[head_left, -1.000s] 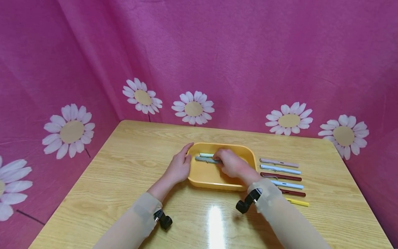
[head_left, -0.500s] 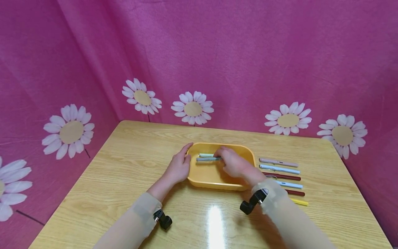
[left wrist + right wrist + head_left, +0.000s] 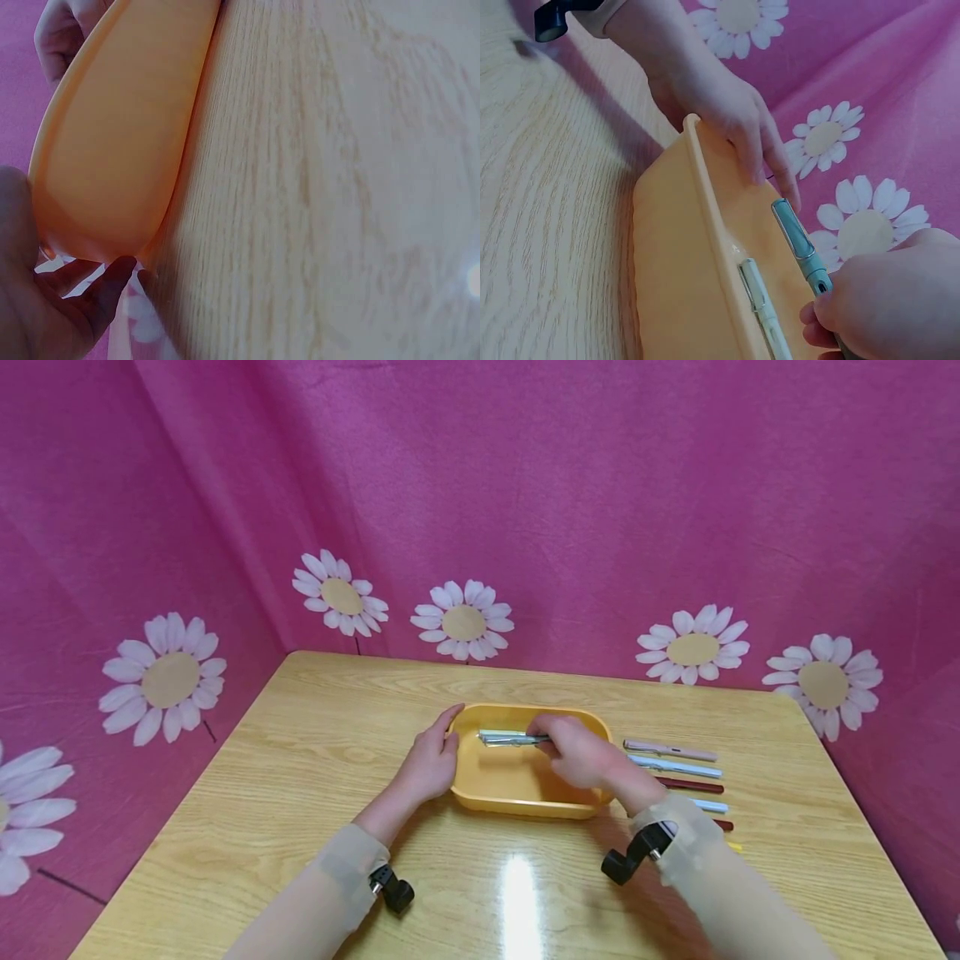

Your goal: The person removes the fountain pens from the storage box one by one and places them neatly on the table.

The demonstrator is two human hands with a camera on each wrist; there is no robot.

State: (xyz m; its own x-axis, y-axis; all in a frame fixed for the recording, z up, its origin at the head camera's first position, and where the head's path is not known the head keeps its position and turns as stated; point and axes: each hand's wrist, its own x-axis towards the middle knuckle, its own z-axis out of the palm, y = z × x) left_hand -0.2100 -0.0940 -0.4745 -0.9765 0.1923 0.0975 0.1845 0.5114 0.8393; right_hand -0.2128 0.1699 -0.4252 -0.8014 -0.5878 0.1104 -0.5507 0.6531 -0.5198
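Observation:
A shallow orange-yellow tray [image 3: 517, 800] stands on the table. My left hand [image 3: 429, 764] grips its left end, the thumb at the rim and the fingers along the outer wall. Over the tray, my right hand [image 3: 576, 752] pinches a grey-green pen [image 3: 799, 241] by one end, its clipped cap pointing left. Below it in the tray lies a pale green pen [image 3: 763, 309], which the held pen partly overlaps in the head view. The left wrist view shows my left fingers [image 3: 112, 289] at the tray's end wall.
Right of the tray, several pens lie in a row on the wooden table [image 3: 337, 718]: a pinkish pen [image 3: 670, 751], a light blue pen [image 3: 678, 767], a dark red pen [image 3: 697, 786] and others, partly behind my right forearm. A pink flowered curtain [image 3: 525, 510] hangs behind.
My right hand has raised the grey-green pen off the tray's floor and drawn it slightly rightward. The right forearm now covers more of the pen row. My left hand keeps its place.

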